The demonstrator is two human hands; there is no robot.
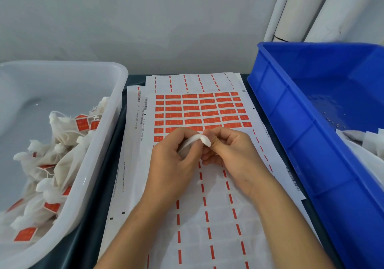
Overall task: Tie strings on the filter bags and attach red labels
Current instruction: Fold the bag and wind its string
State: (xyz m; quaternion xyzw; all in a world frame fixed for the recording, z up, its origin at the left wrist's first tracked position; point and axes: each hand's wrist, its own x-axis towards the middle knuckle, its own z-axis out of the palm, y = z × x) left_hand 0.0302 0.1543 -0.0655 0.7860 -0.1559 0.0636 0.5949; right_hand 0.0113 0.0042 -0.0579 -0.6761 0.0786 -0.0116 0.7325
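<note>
Now both hands, left hand (172,154) and right hand (228,150), pinch one filter bag (195,142) above the label sheet (199,111); tying seems underway. Next likely needs a red label from twelve o'clock.

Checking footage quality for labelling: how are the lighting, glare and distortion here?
Head view: soft, even light, faint shadows; small glare spots inside the white tub; wide-angle bending bows the blue crate and pipes; print on the red labels unreadable.
</note>
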